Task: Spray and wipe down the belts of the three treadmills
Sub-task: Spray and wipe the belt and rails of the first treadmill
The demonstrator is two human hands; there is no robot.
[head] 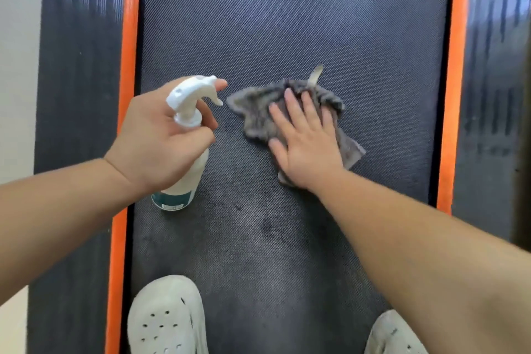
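- Pressing cloth onto belt, mid-width, with right hand, fingers spread flat.
- Gripping bottle by the neck in left hand, just left of cloth.
- Probably working best: holding even palm pressure, overlapping passes between orange rails.
- Showing a teal label on bottle; writing too small for reading.

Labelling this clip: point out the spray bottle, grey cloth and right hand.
spray bottle (188, 181), head view, lower white body
grey cloth (255, 112), head view, bunched left part
right hand (307, 144), head view, back of hand
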